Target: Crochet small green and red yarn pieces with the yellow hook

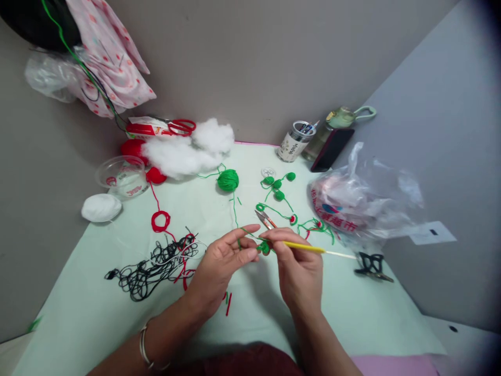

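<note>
On the near side of the green yarn ball (pixel 228 180) the hands meet: the left hand (pixel 219 266) pinches a green crochet piece (pixel 264 247) between thumb and fingertips, and the right hand (pixel 299 271) grips a yellow crochet hook (pixel 309 247) pen-fashion, its tip at that piece. The strand (pixel 234 209) back to the ball passes the thread snips (pixel 265 219). I reckon it could snag there, or a loop could slip if the pinch eases.
</note>
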A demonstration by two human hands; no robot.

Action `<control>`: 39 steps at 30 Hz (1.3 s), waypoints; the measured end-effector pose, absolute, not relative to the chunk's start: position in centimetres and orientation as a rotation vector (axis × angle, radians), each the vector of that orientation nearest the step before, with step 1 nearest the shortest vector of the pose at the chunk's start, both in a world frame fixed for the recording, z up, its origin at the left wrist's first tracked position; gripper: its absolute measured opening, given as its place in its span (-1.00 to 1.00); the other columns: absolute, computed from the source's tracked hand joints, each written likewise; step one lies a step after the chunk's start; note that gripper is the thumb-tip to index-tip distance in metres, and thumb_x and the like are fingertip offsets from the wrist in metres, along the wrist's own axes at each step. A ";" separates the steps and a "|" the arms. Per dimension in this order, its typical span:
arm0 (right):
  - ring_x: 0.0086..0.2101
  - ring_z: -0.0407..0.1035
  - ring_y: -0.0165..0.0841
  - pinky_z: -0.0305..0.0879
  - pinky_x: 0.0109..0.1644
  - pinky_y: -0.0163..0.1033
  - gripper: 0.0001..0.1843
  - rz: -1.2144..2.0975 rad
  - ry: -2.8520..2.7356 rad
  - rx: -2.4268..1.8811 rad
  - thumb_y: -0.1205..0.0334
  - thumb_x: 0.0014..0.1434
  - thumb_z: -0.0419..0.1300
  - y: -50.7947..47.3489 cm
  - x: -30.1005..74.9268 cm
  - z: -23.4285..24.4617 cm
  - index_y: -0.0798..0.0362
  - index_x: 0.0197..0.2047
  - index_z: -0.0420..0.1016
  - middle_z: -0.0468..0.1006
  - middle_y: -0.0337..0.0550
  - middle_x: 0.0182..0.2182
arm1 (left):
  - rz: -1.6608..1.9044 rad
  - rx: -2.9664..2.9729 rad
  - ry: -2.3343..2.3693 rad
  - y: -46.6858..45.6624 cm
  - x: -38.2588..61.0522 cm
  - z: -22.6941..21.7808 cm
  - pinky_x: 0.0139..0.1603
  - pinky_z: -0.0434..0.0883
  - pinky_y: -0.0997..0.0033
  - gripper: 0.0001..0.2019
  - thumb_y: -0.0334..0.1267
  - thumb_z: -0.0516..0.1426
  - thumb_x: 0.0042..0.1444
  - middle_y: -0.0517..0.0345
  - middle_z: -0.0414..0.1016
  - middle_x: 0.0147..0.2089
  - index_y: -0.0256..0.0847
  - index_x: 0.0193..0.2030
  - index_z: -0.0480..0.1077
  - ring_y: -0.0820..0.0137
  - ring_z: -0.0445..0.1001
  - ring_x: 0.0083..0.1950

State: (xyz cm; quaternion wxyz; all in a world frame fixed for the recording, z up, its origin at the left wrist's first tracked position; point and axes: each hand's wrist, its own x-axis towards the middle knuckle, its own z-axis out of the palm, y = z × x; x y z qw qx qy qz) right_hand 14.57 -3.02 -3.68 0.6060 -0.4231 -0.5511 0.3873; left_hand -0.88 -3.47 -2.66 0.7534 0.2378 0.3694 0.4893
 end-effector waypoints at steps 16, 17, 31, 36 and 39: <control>-0.37 0.54 -0.35 0.54 -0.27 -0.21 -0.77 1.107 -1.193 -0.914 0.12 0.47 0.17 -3.3 15.0 -2.8 0.01 -0.15 0.61 0.69 -0.12 -0.28 | 1.052 0.565 0.880 -3.5 -1.3 -2.2 0.02 0.33 0.32 -0.68 -0.22 0.41 0.09 0.19 0.52 -0.27 -0.13 0.01 0.68 0.38 0.49 -0.17; -0.36 0.55 -0.34 0.54 -0.26 -0.20 -0.76 1.085 -1.216 -0.922 0.12 0.47 0.16 -3.4 15.0 -2.8 0.01 -0.15 0.61 0.68 -0.11 -0.27 | 1.059 0.574 0.883 -3.5 -1.4 -2.3 0.01 0.34 0.33 -0.68 -0.22 0.41 0.09 0.20 0.52 -0.27 -0.13 0.01 0.68 0.38 0.49 -0.17; -0.31 0.55 -0.35 0.52 -0.21 -0.18 -0.78 0.923 -1.329 -0.906 0.27 0.49 0.12 -3.8 15.1 -3.1 -0.07 -0.08 0.61 0.69 -0.17 -0.21 | 1.101 0.702 0.956 -3.5 -1.6 -2.8 -0.06 0.42 0.40 -0.74 -0.23 0.40 0.11 0.20 0.56 -0.29 -0.12 -0.03 0.68 0.41 0.51 -0.21; -0.31 0.55 -0.32 0.52 -0.23 -0.15 -0.81 0.996 -1.303 -0.836 0.23 0.49 0.13 -3.7 15.2 -3.1 -0.04 -0.09 0.59 0.69 -0.12 -0.22 | 1.112 0.708 0.949 -3.7 -1.6 -2.8 -0.08 0.43 0.41 -0.76 -0.23 0.39 0.13 0.21 0.54 -0.30 -0.09 -0.04 0.69 0.41 0.51 -0.21; -0.30 0.56 -0.34 0.52 -0.21 -0.19 -0.80 1.025 -1.311 -0.824 0.26 0.50 0.12 -3.7 15.2 -3.1 -0.04 -0.08 0.59 0.70 -0.14 -0.21 | 1.115 0.697 0.965 -3.7 -1.6 -2.8 -0.08 0.43 0.43 -0.76 -0.23 0.39 0.13 0.22 0.53 -0.30 -0.08 -0.04 0.69 0.42 0.50 -0.21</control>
